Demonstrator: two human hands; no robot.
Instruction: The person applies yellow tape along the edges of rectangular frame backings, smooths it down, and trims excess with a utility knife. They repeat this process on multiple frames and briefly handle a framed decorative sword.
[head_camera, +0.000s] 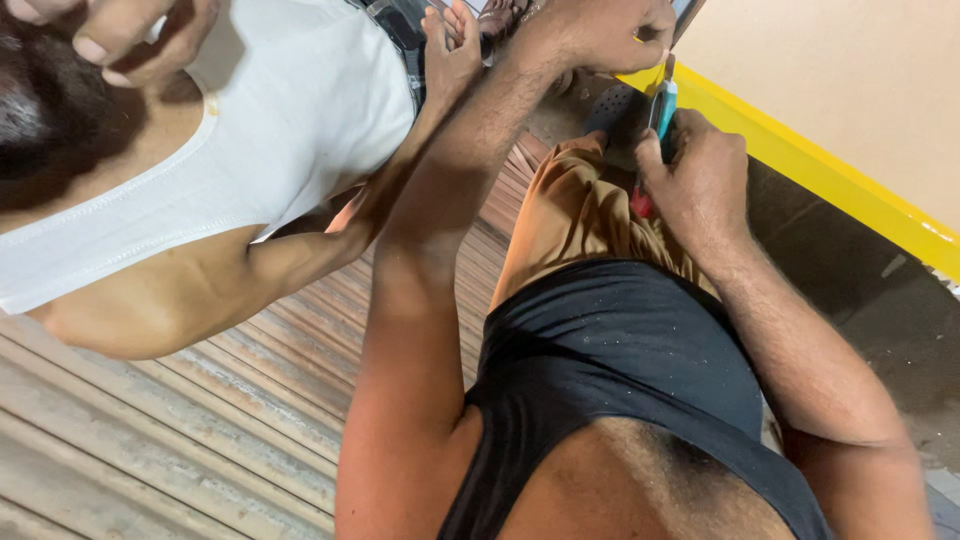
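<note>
My right hand is closed around a hand tool with a teal upper part and a red lower end showing below my fist. The tool points up toward the yellow edge strip. My left hand reaches to the top of the view, fingers curled just above the tool's tip; what it grips is hidden. My tan shorts and black vest lie below both hands.
Another person in a white vest leans in at the left, one hand close to my left forearm and the other up at the top left corner. A ribbed metal shutter is at lower left. A beige wall is at the right.
</note>
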